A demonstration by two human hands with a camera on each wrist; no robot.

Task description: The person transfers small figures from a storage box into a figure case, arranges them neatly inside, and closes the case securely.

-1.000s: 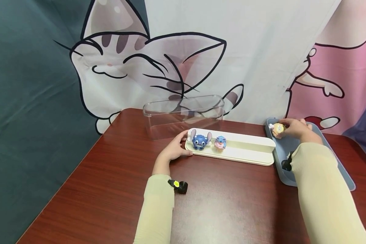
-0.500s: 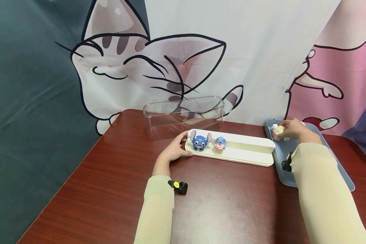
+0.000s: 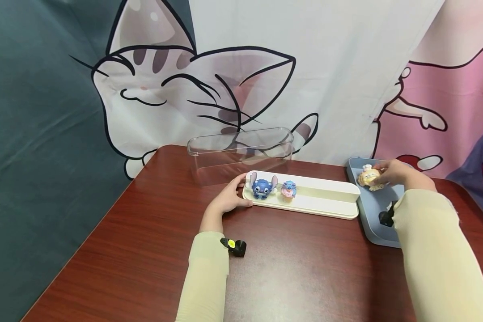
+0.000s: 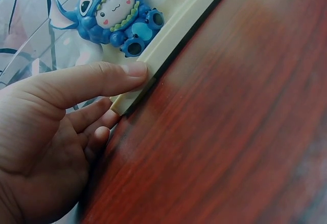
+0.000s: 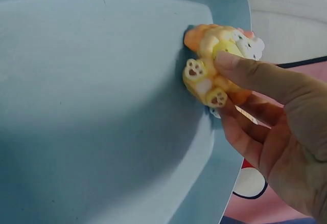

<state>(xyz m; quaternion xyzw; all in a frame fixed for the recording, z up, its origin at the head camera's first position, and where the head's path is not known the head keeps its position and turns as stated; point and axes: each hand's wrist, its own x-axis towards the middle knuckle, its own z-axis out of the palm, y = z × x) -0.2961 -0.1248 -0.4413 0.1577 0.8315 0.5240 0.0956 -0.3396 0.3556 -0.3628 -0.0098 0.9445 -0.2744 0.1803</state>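
Observation:
My left hand (image 3: 226,197) grips the left end of a long cream display base (image 3: 330,207), thumb over its front rim in the left wrist view. On the base sit a big-eared blue figurine (image 3: 261,189) and a smaller blue figurine with a pink front (image 3: 288,191). At the right, my right hand (image 3: 400,173) pinches a yellow figurine (image 5: 204,83) between thumb and fingers over the far end of a blue-grey tray (image 3: 372,219). Pale paw soles, orange parts and a white bear-like head show on it; the fingers hide its far side.
Behind the base stands a clear plastic cover (image 3: 241,156), close to the printed cloth backdrop (image 3: 346,89). The tray lies against the base's right end on the brown wooden table (image 3: 298,268).
The yellow figurine, in my right hand, has turned and shifted slightly toward me and right, showing more of itself. My left hand keeps its hold on the base.

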